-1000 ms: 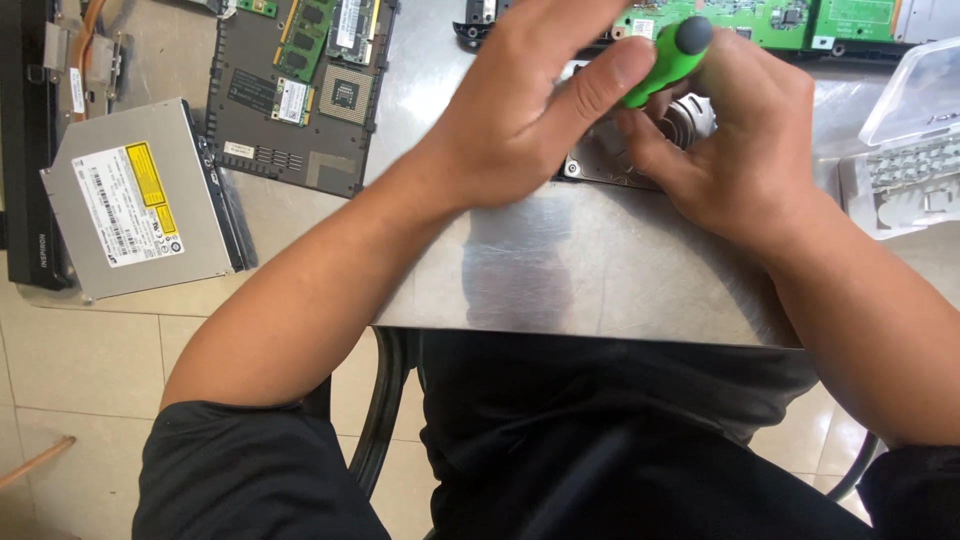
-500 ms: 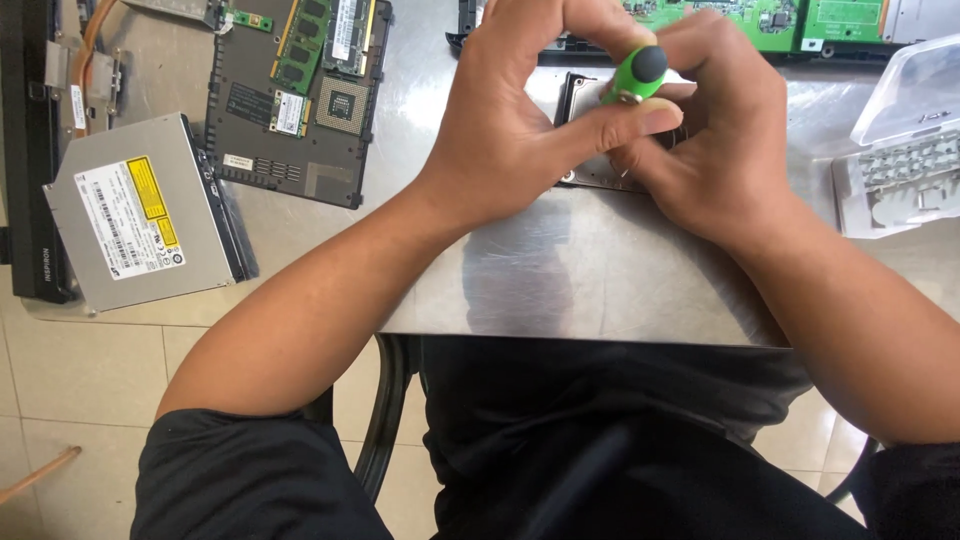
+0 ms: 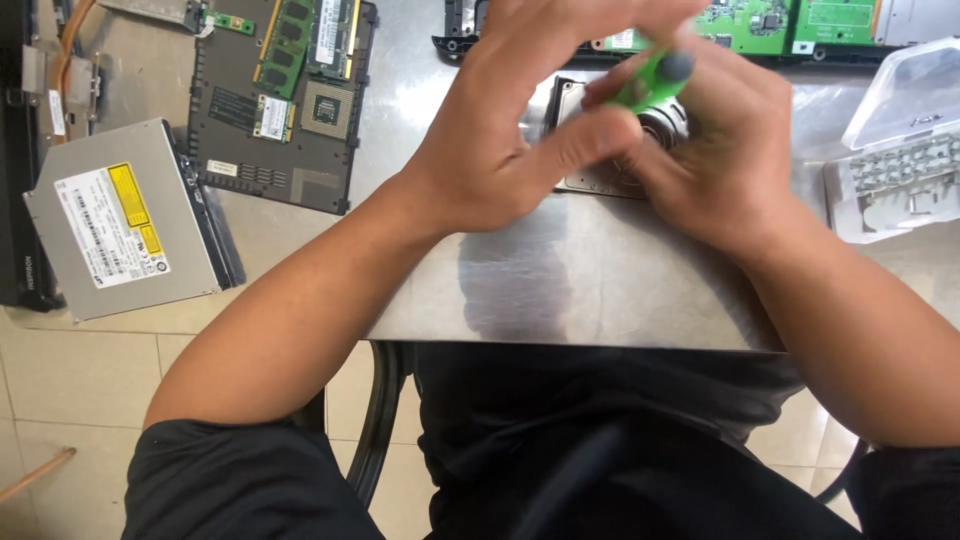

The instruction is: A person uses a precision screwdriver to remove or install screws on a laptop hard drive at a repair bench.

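Head view: both hands meet over the drive (image 3: 600,180) on the steel table (image 3: 600,290). Right hand (image 3: 720,165) grasps the green screwdriver (image 3: 655,78) — long axis steep, cap toward the camera, tip down and hidden. Left hand (image 3: 500,140) pinches its handle.

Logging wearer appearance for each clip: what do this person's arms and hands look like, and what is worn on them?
Both arms are bare from the short black sleeves down; the left sleeve ends above the elbow, and the right sleeve shows only at the frame's corner. The left hand and right hand wear no gloves. No rings, watch or wristband are visible, though both hands are motion-blurred.
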